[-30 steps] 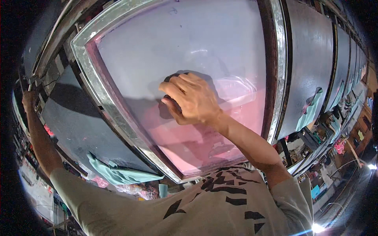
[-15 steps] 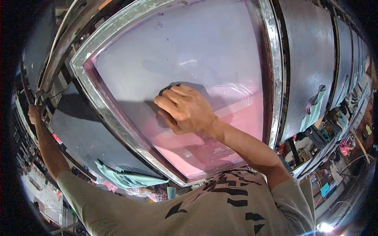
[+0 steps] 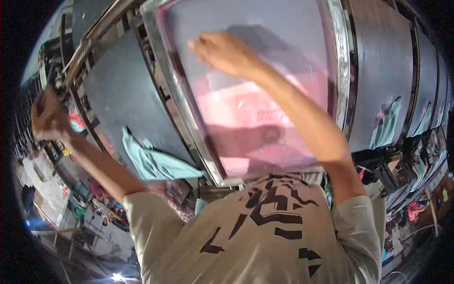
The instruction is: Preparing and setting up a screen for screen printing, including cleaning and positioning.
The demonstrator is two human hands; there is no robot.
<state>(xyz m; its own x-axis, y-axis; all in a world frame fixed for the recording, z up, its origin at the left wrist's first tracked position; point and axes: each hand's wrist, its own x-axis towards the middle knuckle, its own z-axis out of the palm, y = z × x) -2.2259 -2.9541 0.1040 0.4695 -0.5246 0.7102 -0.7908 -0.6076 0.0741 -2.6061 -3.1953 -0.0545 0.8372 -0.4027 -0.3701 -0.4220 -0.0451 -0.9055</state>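
A metal-framed screen point(image 3: 341, 94) with a translucent grey and pink sheet fills the upper middle. My right hand point(image 3: 222, 54) is over its grey upper part, fingertips toward the upper left; motion smears them, and I cannot make out whether they hold or touch anything. At the far left, my left hand point(image 3: 52, 118) is raised with curled, blurred fingers beside a dark rail point(image 3: 75, 71). Whether it grips something is unclear. Between that hand and the screen lies a grey board point(image 3: 120, 80) with pale mint fabric point(image 3: 161, 161) at its lower edge.
More grey boards point(image 3: 383, 57) continue in a row to the right, several with mint fabric pieces point(image 3: 385, 125) on their lower edges. Cluttered shelves and materials point(image 3: 416, 170) sit below them. At lower left are a pale work surface point(image 3: 49, 184) and assorted coloured items.
My right hand has moved up the screen; the dark object under it earlier is no longer visible. My left hand has come away from the upper rail. The whole view has shifted.
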